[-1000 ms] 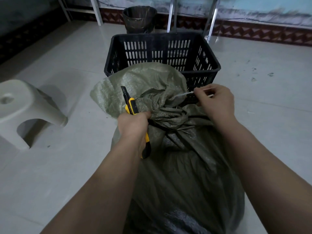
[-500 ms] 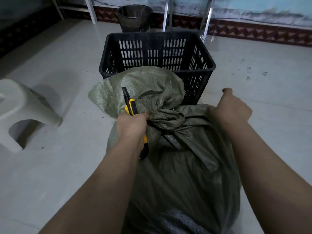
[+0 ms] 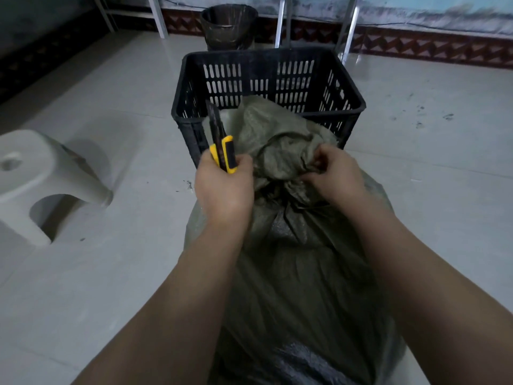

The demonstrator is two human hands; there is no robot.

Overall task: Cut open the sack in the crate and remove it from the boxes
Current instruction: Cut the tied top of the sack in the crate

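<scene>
Head-worn camera looks forward and down, close over the sack (image 3: 299, 273), crate (image 3: 266, 53) beyond.

Of your body, the frame shows two forearms and two grips. Your left forearm (image 3: 194, 287) comes in at the lower left of the frame and your right forearm (image 3: 416, 273) at the lower right. Both are bare, uncovered all the way to the bottom edge. Your left grip (image 3: 223, 187) and your right grip (image 3: 333, 176), near the middle of the frame, are bare hands too. The light is dim, so finer marks on the skin cannot be told.
</scene>
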